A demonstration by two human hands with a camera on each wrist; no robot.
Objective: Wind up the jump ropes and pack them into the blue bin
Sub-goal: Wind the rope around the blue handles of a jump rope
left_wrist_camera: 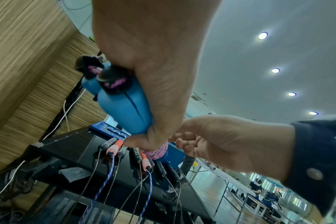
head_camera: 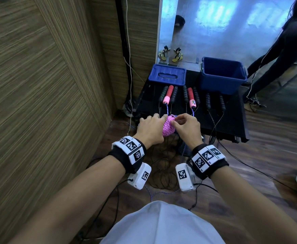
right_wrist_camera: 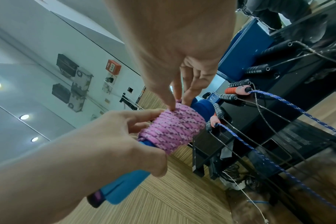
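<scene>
A pink speckled jump rope (head_camera: 168, 127) is wound tightly round its two blue foam handles (right_wrist_camera: 123, 187). My left hand (head_camera: 159, 120) grips that bundle by the handles (left_wrist_camera: 125, 106), below the windings (right_wrist_camera: 173, 128). My right hand (head_camera: 176, 121) pinches the rope at the top of the windings, thumb (right_wrist_camera: 170, 104) pressed on the cord. The open blue bin (head_camera: 221, 87) stands at the back right of the black table (head_camera: 232, 120). Several other jump rope handles, black and red-pink (head_camera: 168, 95), lie in a row on it, cords hanging over the front edge.
The bin's blue lid (head_camera: 167, 75) lies at the table's back left. Loose black cords (head_camera: 163, 171) coil on the wooden floor below my wrists. A wood-panelled wall (head_camera: 38, 85) runs along the left. Another person (head_camera: 285, 50) stands at the far right, and sandals (head_camera: 170, 54) lie beyond the table.
</scene>
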